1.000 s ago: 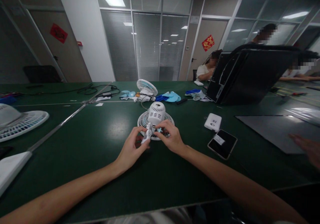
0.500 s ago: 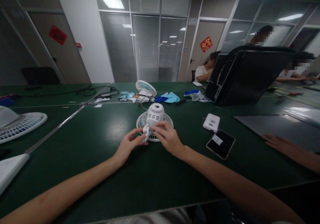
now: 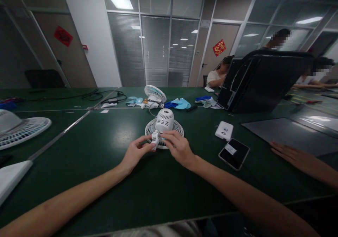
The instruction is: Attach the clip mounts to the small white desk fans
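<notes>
A small white fan (image 3: 164,121) lies grille-down on the green table (image 3: 105,138), its domed motor housing pointing up. At its near side a small white bracket (image 3: 155,138) sticks out. My left hand (image 3: 136,153) pinches this bracket from the left, fingers closed on it. My right hand (image 3: 178,146) comes in from the right, fingers curled around the bracket and the fan's near rim. Both forearms stretch across the table from the bottom edge.
A white power bank (image 3: 224,130) and a black phone (image 3: 233,153) lie right of the fan. Another person's hand (image 3: 290,155) rests flat at far right beside a grey mat (image 3: 280,135). A second small fan (image 3: 155,95), blue parts, a large fan grille (image 3: 18,128) and a black case (image 3: 264,82) surround.
My hands have shifted slightly on the bracket, holding it closer against the fan. The other person's hand has slid further onto the table from the right.
</notes>
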The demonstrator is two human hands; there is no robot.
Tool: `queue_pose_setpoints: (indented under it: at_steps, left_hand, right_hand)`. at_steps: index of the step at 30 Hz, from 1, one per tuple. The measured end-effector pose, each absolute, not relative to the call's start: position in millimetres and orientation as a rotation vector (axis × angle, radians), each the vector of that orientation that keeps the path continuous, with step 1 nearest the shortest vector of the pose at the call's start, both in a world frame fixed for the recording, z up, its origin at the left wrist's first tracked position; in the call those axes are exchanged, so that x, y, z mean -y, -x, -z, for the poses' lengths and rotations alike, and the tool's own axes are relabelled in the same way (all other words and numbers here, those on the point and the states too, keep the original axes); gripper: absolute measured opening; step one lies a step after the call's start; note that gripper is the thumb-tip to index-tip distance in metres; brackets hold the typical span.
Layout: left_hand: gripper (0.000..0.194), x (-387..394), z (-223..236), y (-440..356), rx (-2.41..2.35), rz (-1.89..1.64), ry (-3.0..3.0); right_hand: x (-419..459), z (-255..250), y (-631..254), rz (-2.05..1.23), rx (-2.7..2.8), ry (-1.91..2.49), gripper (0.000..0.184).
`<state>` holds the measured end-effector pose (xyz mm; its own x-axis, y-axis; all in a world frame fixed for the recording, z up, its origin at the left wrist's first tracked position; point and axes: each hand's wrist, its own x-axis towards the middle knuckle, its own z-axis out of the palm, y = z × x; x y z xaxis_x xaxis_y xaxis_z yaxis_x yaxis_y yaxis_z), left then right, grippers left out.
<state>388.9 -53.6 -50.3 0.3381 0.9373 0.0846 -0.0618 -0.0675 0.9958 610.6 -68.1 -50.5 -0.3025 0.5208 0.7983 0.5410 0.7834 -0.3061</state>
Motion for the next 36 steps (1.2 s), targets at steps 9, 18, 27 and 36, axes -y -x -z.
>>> queue_pose_setpoints:
  at_steps: [9,18,27,36]
  left_hand:
    - [0.051,54.1,50.4,-391.3,-0.878,-1.031,-1.406]
    - [0.050,54.9,48.6,-391.1,-0.884,-1.017,-1.456]
    - [0.052,53.0,49.9,-391.5,-0.900,-1.018,-1.452]
    - [0.054,55.9,46.4,-391.1,-0.890,-1.022,-1.471]
  right_hand:
    - [64.2,51.3,-611.6,0.069,2.076,0.763,0.039]
    - [61.4,52.1,-610.3,0.041,2.001,0.874,0.027]
    - [65.6,45.1,-616.7,-0.091,2.011,0.867,0.027]
    - [54.6,49.2,-621.7,0.082,2.118,0.784,0.030]
